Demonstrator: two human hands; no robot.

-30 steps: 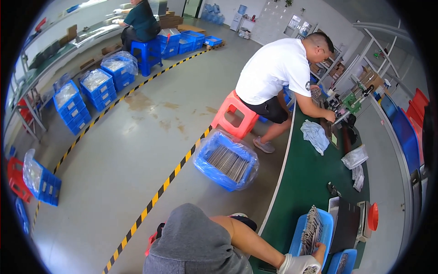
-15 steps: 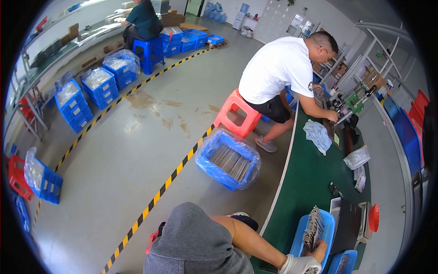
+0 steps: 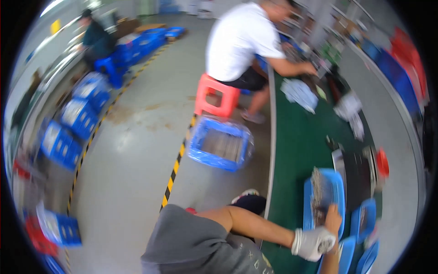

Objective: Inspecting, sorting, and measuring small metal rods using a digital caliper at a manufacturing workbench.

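Note:
My left hand (image 3: 311, 244) wears a white glove and is closed beside my right wrist. A round, greyish cluster of ends shows at its fist, looking like a bundle of thin metal rods (image 3: 326, 245), though blurred. My bare right hand (image 3: 333, 221) reaches over the near end of a blue basket (image 3: 339, 187); motion smears its fingers, so their grip is unclear. Inside that basket, along its left side, thin metal rods (image 3: 318, 194) stand packed together, just beyond my right hand.
More blue baskets (image 3: 365, 219) stand to the right on the green table (image 3: 292, 150). A dark flat panel (image 3: 357, 176) and a red bowl (image 3: 382, 163) lie beyond. On a red stool (image 3: 216, 98) sits a co-worker in white. A plastic-lined blue crate (image 3: 212, 162) rests on the floor.
The view has swung, so the table and basket appear farther up and more upright. My right forearm now shows from below, and my gloved left hand is more fully in view.

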